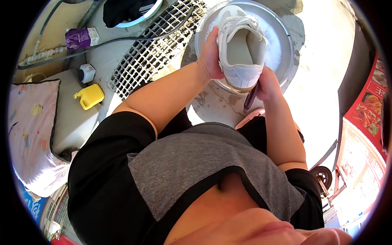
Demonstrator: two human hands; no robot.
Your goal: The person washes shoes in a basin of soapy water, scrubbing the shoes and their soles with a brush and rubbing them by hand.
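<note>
My left hand (211, 55) grips a white sneaker (241, 75) by its side, with the thumb along the upper. The sneaker is held toe away from me, laces tied, its opening and pale insole facing up. At the heel, my right hand (268, 84) is closed around a dark purple handle (251, 98) and touches the shoe. Whatever the handle belongs to is hidden behind the sneaker and fingers. Beneath the shoe stands a round metal basin (289, 53) with whitish, foamy water in it.
A white floor grate (143, 57) lies left of the basin, crossed by a dark hose (122, 40). Farther left are a purple carton (78, 38), a yellow jug (90, 97) and a patterned pad (34, 118). A light blue tub (143, 18) holds dark cloth. A red sign (367, 102) stands right.
</note>
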